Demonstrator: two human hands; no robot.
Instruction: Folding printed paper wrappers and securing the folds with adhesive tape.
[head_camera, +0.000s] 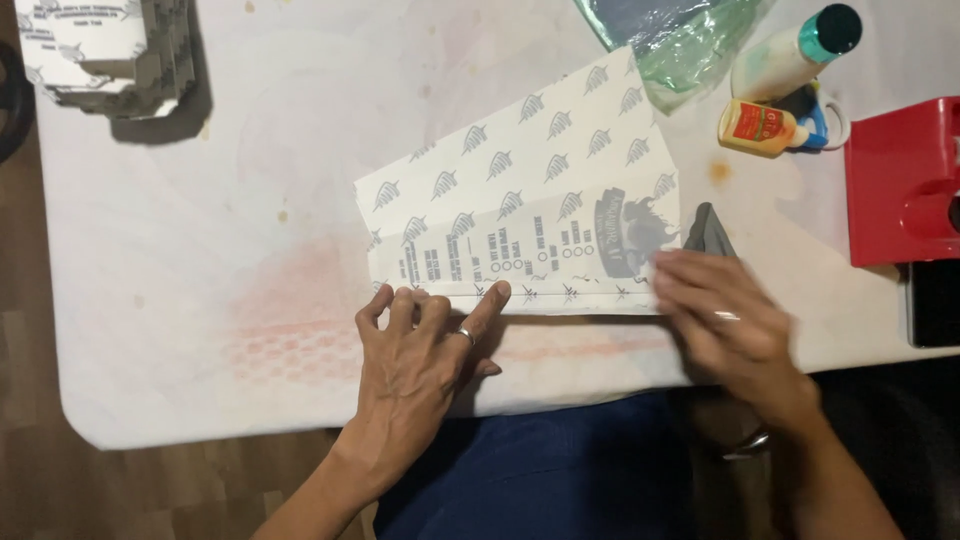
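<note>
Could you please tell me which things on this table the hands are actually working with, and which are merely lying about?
In use: printed paper sheet, left hand, right hand.

Lying about: glue bottles, green plastic bag, red box, stack of folded sheets.

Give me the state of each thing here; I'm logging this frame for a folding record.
Printed paper sheet: partly folded, lying flat on the table.
Left hand: fingertips pressing the sheet's near edge.
Right hand: blurred, on the sheet's right end.
Glue bottle: lying on its side.
Teal-capped bottle: capped, tilted.
Stack of folded pieces: piled.
</note>
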